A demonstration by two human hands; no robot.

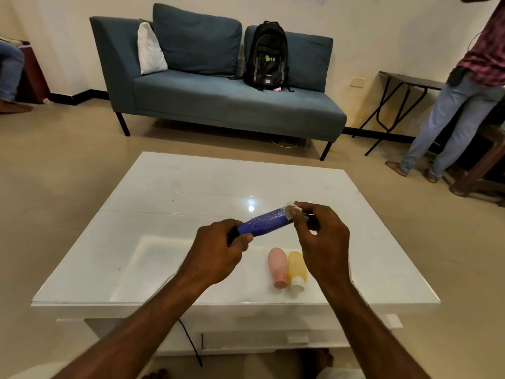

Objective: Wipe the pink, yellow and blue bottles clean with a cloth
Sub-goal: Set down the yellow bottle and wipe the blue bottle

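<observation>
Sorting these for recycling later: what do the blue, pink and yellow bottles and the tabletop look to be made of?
Blue bottle: likely glossy opaque plastic, with a sheen and white print. Pink bottle and yellow bottle: matte, slightly translucent, rounded, so probably soft plastic or silicone. Table: hard white top, glass or lacquer, since it mirrors a lamp.

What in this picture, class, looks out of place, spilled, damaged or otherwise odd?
Nothing stands out. The pink bottle and yellow bottle lie side by side on the table, with no spill. The left hand holds the blue bottle above it while the right hand presses a cloth to its far end.
</observation>
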